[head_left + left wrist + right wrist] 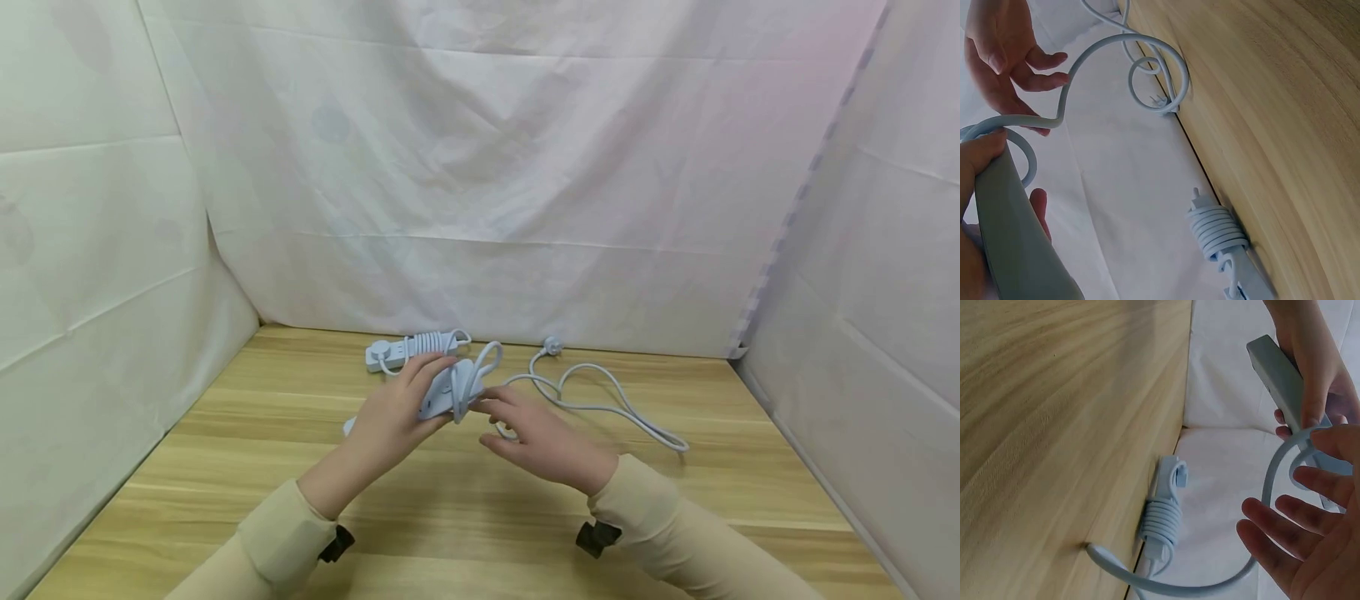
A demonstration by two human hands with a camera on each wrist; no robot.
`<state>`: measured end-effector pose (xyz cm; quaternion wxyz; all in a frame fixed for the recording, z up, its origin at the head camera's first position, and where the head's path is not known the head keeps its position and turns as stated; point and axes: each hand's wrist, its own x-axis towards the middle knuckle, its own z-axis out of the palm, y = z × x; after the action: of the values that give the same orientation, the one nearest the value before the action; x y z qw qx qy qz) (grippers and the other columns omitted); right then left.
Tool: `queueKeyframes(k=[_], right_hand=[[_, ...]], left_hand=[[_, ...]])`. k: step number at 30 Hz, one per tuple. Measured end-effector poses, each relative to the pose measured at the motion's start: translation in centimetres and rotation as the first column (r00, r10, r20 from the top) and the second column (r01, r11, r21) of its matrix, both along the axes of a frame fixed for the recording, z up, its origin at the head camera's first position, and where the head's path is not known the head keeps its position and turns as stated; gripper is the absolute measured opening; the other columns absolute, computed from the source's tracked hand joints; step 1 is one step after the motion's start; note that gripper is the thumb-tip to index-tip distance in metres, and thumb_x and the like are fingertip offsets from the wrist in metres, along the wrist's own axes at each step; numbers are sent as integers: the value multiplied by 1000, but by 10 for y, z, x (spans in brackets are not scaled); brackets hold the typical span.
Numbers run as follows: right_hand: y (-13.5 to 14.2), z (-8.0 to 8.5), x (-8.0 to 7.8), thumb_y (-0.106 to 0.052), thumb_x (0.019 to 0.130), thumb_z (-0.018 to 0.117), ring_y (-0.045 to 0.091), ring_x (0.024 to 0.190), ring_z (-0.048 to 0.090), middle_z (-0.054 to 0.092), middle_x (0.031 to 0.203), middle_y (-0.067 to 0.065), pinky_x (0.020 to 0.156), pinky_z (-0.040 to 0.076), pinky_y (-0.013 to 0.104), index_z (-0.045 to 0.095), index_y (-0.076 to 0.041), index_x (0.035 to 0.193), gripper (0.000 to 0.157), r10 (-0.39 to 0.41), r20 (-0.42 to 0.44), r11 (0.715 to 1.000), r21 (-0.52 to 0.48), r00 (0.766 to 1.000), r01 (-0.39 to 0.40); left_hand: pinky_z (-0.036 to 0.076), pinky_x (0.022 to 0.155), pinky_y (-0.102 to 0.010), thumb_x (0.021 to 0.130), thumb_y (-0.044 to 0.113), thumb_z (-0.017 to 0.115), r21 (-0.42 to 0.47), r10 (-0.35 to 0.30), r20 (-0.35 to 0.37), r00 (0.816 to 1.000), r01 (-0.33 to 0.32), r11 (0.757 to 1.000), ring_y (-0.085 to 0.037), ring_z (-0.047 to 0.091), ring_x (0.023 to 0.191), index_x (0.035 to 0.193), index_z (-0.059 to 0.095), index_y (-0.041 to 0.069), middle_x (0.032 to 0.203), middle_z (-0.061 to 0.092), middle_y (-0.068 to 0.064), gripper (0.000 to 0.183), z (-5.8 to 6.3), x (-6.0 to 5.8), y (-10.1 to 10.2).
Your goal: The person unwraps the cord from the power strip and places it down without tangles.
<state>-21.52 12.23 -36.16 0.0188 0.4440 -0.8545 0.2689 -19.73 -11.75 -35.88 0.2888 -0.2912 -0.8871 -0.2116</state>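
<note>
Beige sleeves (pixel 645 508) lay nearest the head camera, reaching in at five and seven o'clock, with a small dark device (pixel 597 538) under each wrist. At about seven o'clock from the middle of that view, the left hand (pixel 393 404) gripped a white power strip (pixel 437 402), thumb on one side and fingers round the other, holding it above the tabletop. Its far end showed past the hand at eight o'clock. The right hand (pixel 536 437) was beside the strip's other end at three o'clock, its fingers loosely spread near the cord (pixel 1185 590); whether a fingertip touched it, I could not tell.

Judged by eye, the strip would be fairly light, rigid and smooth, perhaps a little slippery, though not fragile. Its narrow sides looked the best hold for one hand. The cord seemed thick and springy: it stood in a raised loop by the strip, so a turn let go might well uncoil. Pinching it close to the strip would likely control it best.

From the strip, the rest of the cord wandered over the table towards three o'clock, and its plug (pixel 552 345) lay at two. A second strip (pixel 372 360), neatly bound in its own cord, rested at ten to eleven. Light, streaked wood grain covered the table (pixel 480 542). Creased white cloth (pixel 480 167) hung at twelve, nine and three o'clock.
</note>
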Motion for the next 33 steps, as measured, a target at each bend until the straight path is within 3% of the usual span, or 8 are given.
queueKeyframes(k=[5, 9, 15, 20, 27, 33], right_hand=[[-6, -5, -1, -22, 97, 61, 12, 121, 50, 44, 144, -3, 94, 46, 32, 49, -14, 141, 46, 7, 8, 1000, 8, 1000, -7], [-9, -8, 0, -23, 97, 62, 15, 132, 42, 41, 147, -2, 102, 41, 36, 48, -14, 142, 48, 1, 40, 999, 35, 999, -2], [-8, -9, 1, -18, 94, 66, 13, 128, 44, 45, 139, -2, 101, 42, 34, 53, -14, 133, 41, 36, 63, 999, -18, 997, -35], [-4, -7, 2, -15, 94, 67, 14, 122, 49, 50, 132, 0, 99, 43, 33, 54, -11, 129, 38, 96, -32, 992, -84, 995, -99], [3, 1, 0, -10, 91, 70, 18, 118, 52, 55, 126, 7, 95, 46, 35, 57, -9, 124, 36, 131, -194, 978, -134, 972, -158], [10, 11, -3, -11, 90, 71, 19, 115, 53, 56, 123, 8, 93, 47, 35, 59, -9, 120, 32, 103, -245, 979, -148, 964, -142]], left_hand=[[53, 64, -39, 76, 20, 85, 30, -14, 17, 1000, 13, 999, -25, 63, 93, 139, 46, 16, 136, 49, -6, 75, 2, 1, 3], [52, 63, -39, 76, 19, 85, 42, -10, 23, 1000, 9, 999, -25, 63, 90, 140, 45, 17, 134, 49, -7, 75, 2, 3, 5], [52, 58, -39, 75, 20, 87, 72, 69, -6, 998, -69, 995, -26, 62, 84, 135, 42, 8, 123, 52, -14, 76, -1, 4, 6], [48, 52, -33, 75, 22, 87, 76, 131, -16, 991, -130, 989, -21, 55, 71, 127, 40, 2, 109, 49, -15, 72, -3, 5, 4], [48, 53, -33, 75, 24, 87, 53, 173, 17, 985, -173, 983, -20, 55, 71, 123, 43, 2, 101, 50, -14, 69, -4, 5, 1], [44, 50, -30, 75, 25, 86, 13, 177, 36, 984, -177, 984, -16, 50, 66, 124, 49, 4, 99, 50, -10, 65, -2, 5, -2]])
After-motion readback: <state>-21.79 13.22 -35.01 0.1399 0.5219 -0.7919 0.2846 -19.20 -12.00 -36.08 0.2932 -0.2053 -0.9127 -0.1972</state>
